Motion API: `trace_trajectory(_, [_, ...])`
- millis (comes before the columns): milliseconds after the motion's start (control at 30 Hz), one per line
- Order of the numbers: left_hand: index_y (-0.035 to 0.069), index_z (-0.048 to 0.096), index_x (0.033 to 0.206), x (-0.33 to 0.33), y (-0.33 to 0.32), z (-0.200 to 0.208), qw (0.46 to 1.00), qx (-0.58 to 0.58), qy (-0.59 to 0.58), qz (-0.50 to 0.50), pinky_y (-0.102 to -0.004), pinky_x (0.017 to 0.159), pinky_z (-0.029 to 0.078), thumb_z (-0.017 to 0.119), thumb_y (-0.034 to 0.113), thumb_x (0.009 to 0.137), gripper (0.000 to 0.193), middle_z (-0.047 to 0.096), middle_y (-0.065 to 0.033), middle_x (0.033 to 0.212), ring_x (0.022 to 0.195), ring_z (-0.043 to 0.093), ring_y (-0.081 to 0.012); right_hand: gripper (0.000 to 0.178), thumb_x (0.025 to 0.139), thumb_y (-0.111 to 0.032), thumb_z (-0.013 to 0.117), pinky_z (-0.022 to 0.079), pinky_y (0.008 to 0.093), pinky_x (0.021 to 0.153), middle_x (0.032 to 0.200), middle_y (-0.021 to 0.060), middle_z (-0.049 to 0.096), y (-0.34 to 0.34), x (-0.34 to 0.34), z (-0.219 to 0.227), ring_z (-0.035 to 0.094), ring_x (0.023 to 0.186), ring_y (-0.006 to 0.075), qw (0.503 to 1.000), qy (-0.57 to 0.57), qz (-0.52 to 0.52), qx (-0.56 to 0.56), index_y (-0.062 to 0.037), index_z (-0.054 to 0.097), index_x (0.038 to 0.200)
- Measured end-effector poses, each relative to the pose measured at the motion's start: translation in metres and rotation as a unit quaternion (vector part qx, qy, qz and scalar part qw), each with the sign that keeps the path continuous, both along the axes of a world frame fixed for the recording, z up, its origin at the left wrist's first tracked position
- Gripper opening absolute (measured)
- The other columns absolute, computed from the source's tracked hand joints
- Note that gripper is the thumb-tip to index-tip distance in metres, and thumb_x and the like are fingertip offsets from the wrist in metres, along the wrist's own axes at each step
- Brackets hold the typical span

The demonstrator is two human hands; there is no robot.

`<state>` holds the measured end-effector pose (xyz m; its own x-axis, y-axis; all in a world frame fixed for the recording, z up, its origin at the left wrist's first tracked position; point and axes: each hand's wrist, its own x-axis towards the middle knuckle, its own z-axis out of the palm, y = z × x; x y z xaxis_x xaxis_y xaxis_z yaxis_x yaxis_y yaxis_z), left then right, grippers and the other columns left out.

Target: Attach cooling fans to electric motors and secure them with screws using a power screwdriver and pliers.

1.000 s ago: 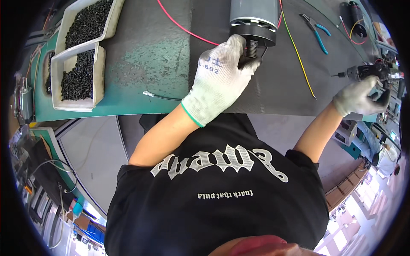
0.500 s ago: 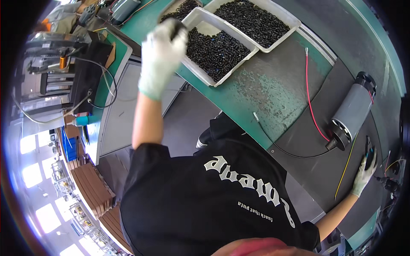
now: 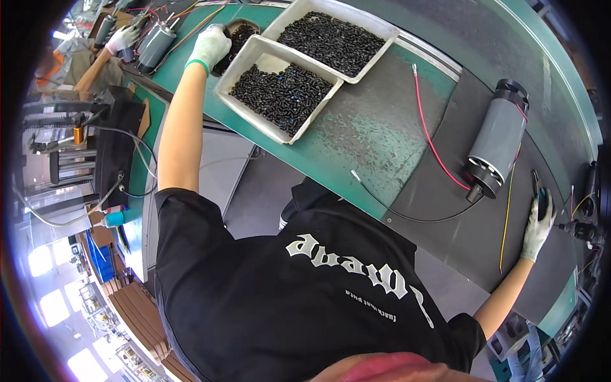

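Observation:
My left hand, in a white glove, is at the far left of the bench beside a round bowl of small black parts. Its fingers are curled closed at the bowl's edge; what they hold, if anything, is hidden. At the far right, my gloved right hand is closed around dark-handled pliers, the tip pointing away from me. Left of it lies a grey cylindrical motor with a threaded shaft. A red wire, a black wire and a yellow wire extend by it.
Two white trays, a near one and a far one, hold many small black sleeves. A power drill lies right of my right hand. At upper left, another person's gloved hand is near another grey motor.
My left hand has moved from above the near tray's left corner to the round bowl. The right hand stays on the pliers. The whole view has shifted.

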<state>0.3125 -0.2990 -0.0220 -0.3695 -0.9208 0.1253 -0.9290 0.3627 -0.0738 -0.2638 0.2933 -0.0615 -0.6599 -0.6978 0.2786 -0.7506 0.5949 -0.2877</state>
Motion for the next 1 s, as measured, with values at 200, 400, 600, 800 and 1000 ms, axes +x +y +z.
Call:
trace_trajectory(200, [0.001, 0.065, 0.108, -0.001, -0.001, -0.005, 1.0, 0.005, -0.014, 0.023, -0.0434, 0.097, 0.047, 0.054, 0.018, 0.083, 0.032, 0.064, -0.0248, 0.112, 0.111, 0.059, -0.0384, 0.051, 0.095, -0.039, 0.057, 0.035, 0.0433, 0.106, 0.134, 0.0195, 0.05, 0.002, 0.002, -0.001, 0.047, 0.125, 0.0352, 1.0, 0.009, 0.005, -0.005, -0.0098, 0.052, 0.136])
trace_trajectory(400, [-0.001, 0.064, 0.11, -0.005, -0.001, -0.004, 0.999, 0.017, -0.016, 0.044, -0.0437, 0.096, 0.047, 0.051, 0.018, 0.085, 0.034, 0.063, -0.0257, 0.114, 0.11, 0.06, -0.0391, 0.051, 0.095, -0.039, 0.057, 0.036, 0.0434, 0.106, 0.133, 0.0197, 0.051, 0.001, 0.003, -0.001, 0.048, 0.124, 0.0357, 1.0, 0.007, -0.005, -0.009, -0.0095, 0.053, 0.136])
trace_trajectory(600, [-0.003, 0.064, 0.11, -0.005, -0.004, -0.004, 0.996, 0.049, -0.046, 0.056, -0.0438, 0.095, 0.048, 0.051, 0.018, 0.085, 0.035, 0.063, -0.0269, 0.115, 0.109, 0.061, -0.0398, 0.051, 0.094, -0.039, 0.058, 0.037, 0.0434, 0.106, 0.134, 0.0204, 0.05, 0.003, 0.003, -0.003, 0.048, 0.124, 0.0362, 1.0, 0.006, -0.017, -0.008, -0.0099, 0.053, 0.136])
trace_trajectory(800, [-0.005, 0.064, 0.108, -0.009, 0.0, -0.002, 0.998, 0.024, -0.029, 0.057, -0.0433, 0.096, 0.047, 0.052, 0.02, 0.083, 0.037, 0.063, -0.0276, 0.113, 0.109, 0.06, -0.0404, 0.051, 0.094, -0.039, 0.058, 0.036, 0.0432, 0.106, 0.134, 0.0201, 0.05, 0.002, 0.003, -0.004, 0.048, 0.124, 0.036, 1.0, 0.009, -0.011, -0.016, -0.0106, 0.052, 0.136])
trace_trajectory(1000, [-0.005, 0.065, 0.108, -0.016, -0.001, 0.009, 0.993, 0.081, -0.056, 0.071, -0.0436, 0.096, 0.048, 0.052, 0.022, 0.084, 0.038, 0.063, -0.0282, 0.112, 0.109, 0.061, -0.0403, 0.049, 0.095, -0.037, 0.058, 0.036, 0.0425, 0.106, 0.134, 0.019, 0.051, 0.003, 0.002, -0.006, 0.047, 0.125, 0.0351, 1.0, 0.007, -0.008, -0.021, -0.0109, 0.052, 0.136])
